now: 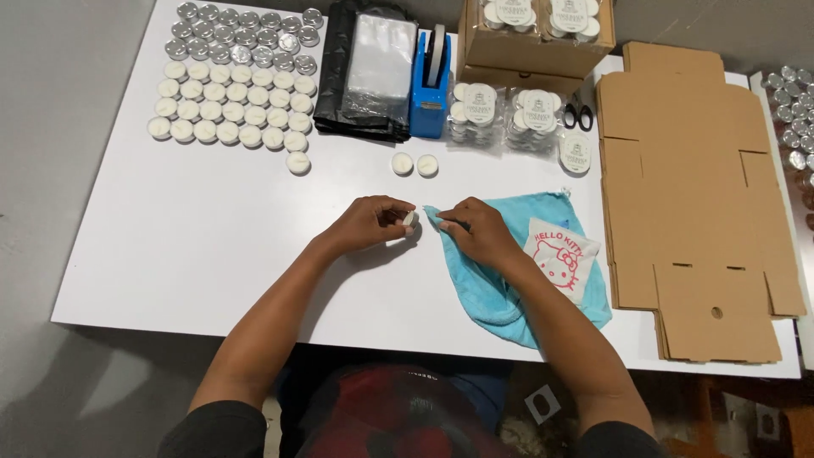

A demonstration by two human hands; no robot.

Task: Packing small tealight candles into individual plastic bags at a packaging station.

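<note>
White table (212,246) on a grey floor (59,170), evenly lit, a second surface (810,254) at far right.

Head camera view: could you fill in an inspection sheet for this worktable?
Surface: white table, mostly bare at the near left.
Job's things: small white candle in the left hand; blue cloth pinched at its corner by the right hand.
Clutter: rows of candles, silver cups, tape dispenser, plastic bags, packed candle packs, scissors, flat cardboard.
Grippers: both hands closed on their things.
Cables: nothing seen.
Surroundings: grey floor.
</note>
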